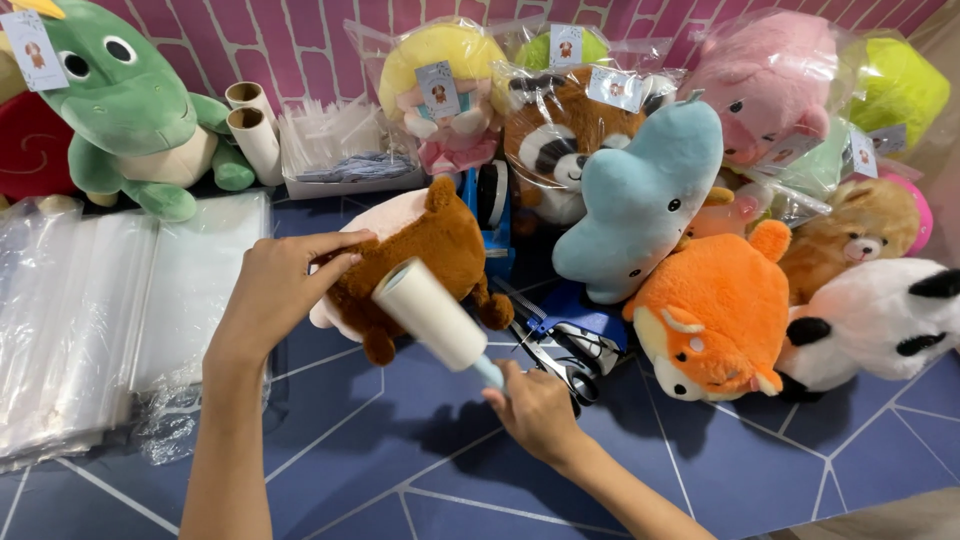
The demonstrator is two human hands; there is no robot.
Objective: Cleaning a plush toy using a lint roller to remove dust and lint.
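— Rolling over plush: what is in hand on the blue patterned floor [400,470]?

— A brown stuffed animal [430,255] with a pale pink underside lies on the floor at centre. The left hand [275,290] rests on its back, fingers [335,250] curled and pressing into the fur. The right hand [535,410] has its fingers closed around the light blue handle of a lint roller [430,315], whose white roll touches the toy's side.

— How would the toy handle?

— Likely light, soft and squashy; a broad grip across the body should steady it better than an ear or a foot.

— And around it?

— Scissors [560,365] lie just beside the right hand. An orange fox toy [715,315] and a blue plush [640,200] sit to the right, clear plastic bags [90,320] to the left, a green dinosaur toy [130,105] behind them.
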